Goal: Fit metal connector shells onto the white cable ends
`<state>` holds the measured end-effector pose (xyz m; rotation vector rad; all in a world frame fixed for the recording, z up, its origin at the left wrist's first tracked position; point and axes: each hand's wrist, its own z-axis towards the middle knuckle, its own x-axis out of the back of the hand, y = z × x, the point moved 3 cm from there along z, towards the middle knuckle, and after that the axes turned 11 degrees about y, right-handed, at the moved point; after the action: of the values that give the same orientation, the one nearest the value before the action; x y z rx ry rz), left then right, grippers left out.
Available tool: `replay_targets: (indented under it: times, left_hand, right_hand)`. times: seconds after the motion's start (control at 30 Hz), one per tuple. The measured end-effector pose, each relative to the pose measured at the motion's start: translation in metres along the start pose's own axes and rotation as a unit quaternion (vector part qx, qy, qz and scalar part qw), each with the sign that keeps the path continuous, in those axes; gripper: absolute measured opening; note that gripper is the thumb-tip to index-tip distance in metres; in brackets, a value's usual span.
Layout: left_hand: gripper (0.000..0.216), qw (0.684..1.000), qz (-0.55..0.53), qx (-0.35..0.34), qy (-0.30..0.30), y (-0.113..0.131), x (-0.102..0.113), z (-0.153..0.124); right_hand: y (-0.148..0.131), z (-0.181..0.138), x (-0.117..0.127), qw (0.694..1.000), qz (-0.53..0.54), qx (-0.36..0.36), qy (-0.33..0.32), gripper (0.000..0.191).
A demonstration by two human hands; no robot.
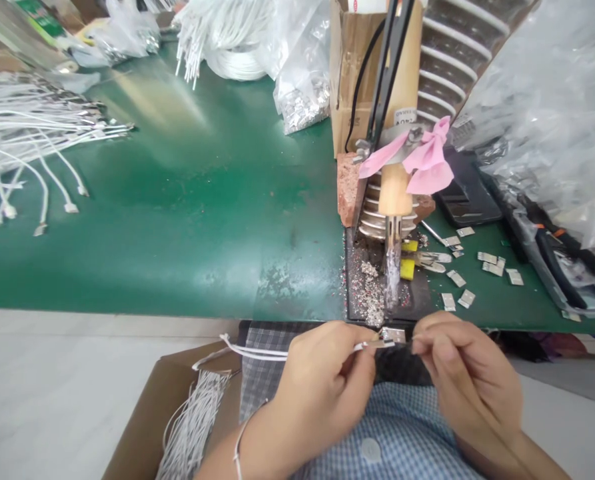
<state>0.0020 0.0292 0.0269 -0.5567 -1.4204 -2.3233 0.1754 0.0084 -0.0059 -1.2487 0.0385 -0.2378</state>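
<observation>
My left hand [327, 377] is closed in a pinch on the end of a thin white cable [257, 352] that trails left toward a cardboard box. My right hand [457, 367] is also closed, its fingertips pinching a small silver metal shell [393, 335] at the cable's tip. Both hands meet just below the table's front edge, under the tip of a wooden-handled soldering iron [393, 220] that hangs point down over a dark tray [372, 293] strewn with solder bits.
Several loose metal shells [487, 267] lie on the green table [187, 220] right of the iron. Finished white cables [32, 147] pile up at the far left. A cardboard box [177, 413] of cables sits by my lap. Plastic bags [552, 100] crowd the right.
</observation>
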Motion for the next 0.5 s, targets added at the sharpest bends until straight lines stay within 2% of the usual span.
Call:
replay_targets:
  times: [0.03, 0.13, 0.2, 0.3, 0.43, 0.5]
  left_hand:
    - [0.014, 1.000, 0.002, 0.000, 0.001, 0.000, 0.000, 0.001]
    - [0.013, 1.000, 0.007, 0.000, 0.005, 0.000, 0.000, 0.002]
    - [0.013, 1.000, 0.011, 0.001, 0.010, 0.000, 0.000, 0.003]
    - [0.012, 1.000, 0.014, 0.003, 0.014, -0.001, 0.000, 0.004]
    - [0.012, 1.000, 0.014, 0.000, 0.015, 0.000, 0.001, 0.007]
    - [0.013, 1.000, 0.017, -0.006, 0.018, 0.002, 0.002, 0.010]
  right_hand:
    - [-0.002, 0.001, 0.002, 0.999, -0.019, 0.029, 0.008, 0.022]
    - [-0.008, 0.003, -0.001, 0.990, -0.077, 0.113, -0.022, 0.027]
    - [-0.009, 0.005, -0.006, 0.987, -0.094, 0.128, -0.032, 0.025]
    - [-0.010, 0.009, -0.009, 0.987, -0.090, 0.135, -0.009, 0.024]
    - [-0.014, 0.014, -0.009, 0.974, -0.109, 0.196, 0.016, 0.027]
    - [-0.015, 0.017, -0.010, 0.974, -0.110, 0.199, 0.014, 0.028]
